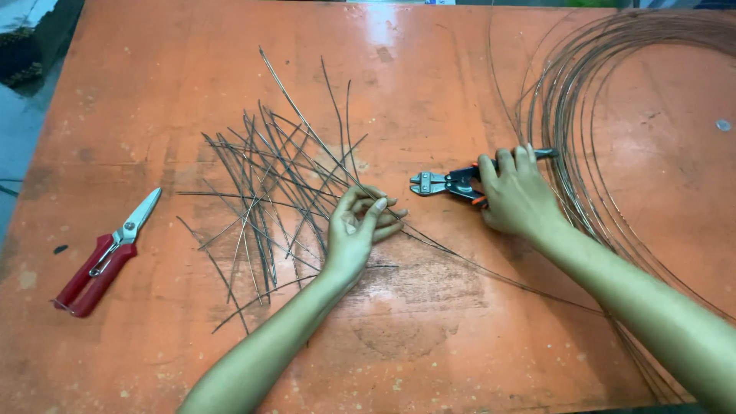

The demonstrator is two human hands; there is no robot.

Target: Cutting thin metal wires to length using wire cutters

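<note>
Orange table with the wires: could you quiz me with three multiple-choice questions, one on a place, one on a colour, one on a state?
1. Where do the red-handled shears lie?
A) left of the cut wires
B) on the wire coil
C) under the right hand

2. What colour is the table?
A) blue
B) orange
C) white

3. How is the cutter?
A) lying untouched
B) gripped by the right hand
C) hanging up

Answers: 1 A, they lie at the table's left edge. 2 B, the whole top is orange. 3 B, the fingers wrap its handles; the left hand rests on wires.
</note>
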